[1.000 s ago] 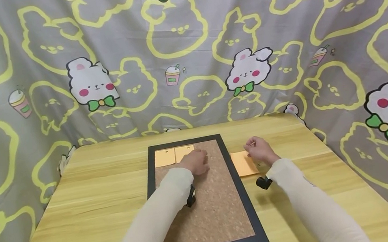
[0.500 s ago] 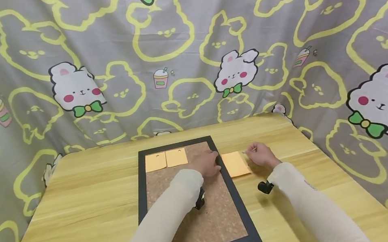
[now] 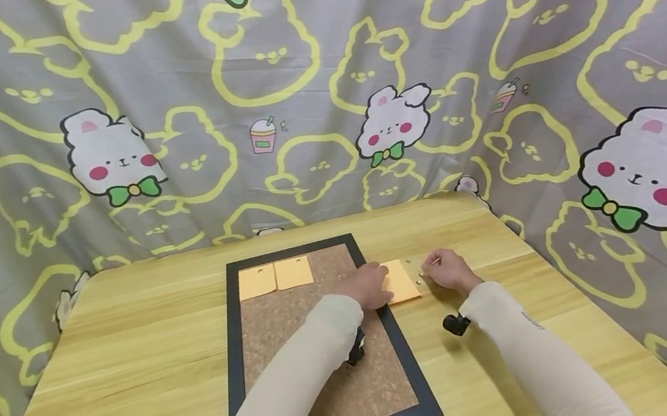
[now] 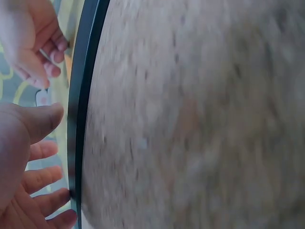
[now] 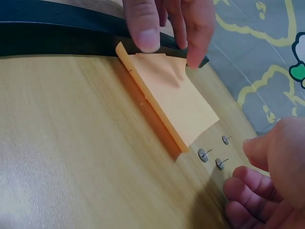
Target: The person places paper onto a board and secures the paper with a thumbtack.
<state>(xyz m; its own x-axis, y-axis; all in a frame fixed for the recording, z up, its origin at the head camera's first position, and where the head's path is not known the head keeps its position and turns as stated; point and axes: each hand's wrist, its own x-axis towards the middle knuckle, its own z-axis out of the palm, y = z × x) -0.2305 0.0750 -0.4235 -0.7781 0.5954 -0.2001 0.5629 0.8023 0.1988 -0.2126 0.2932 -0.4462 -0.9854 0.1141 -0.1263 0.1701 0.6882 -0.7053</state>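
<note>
My left hand [image 3: 368, 286] reaches across the right side of the black frame of a corkboard [image 3: 332, 391]. Its thumb and fingers, spread apart, are over the board-side edge of an orange sticky note pad [image 5: 174, 98] on the table; whether they touch it I cannot tell. My right hand [image 3: 451, 270] is right of the pad, fingers loosely curled, with nothing visible between thumb and fingers in the right wrist view. Beside its fingertips lie thumbtacks [image 5: 204, 155], points upward. Two orange notes, a left one [image 3: 257, 281] and a right one [image 3: 294, 272], are tacked side by side at the board's top left.
The corkboard lies flat on a wooden table [image 3: 121, 376]. Behind and to the sides hangs a grey patterned curtain [image 3: 303, 71]. A small black wrist device [image 3: 455, 324] sits below the right hand.
My left hand has moved right, from beside the pinned notes over the frame to the pad. My right hand has drawn back from the pad to the tacks. The head view has turned slightly right.
</note>
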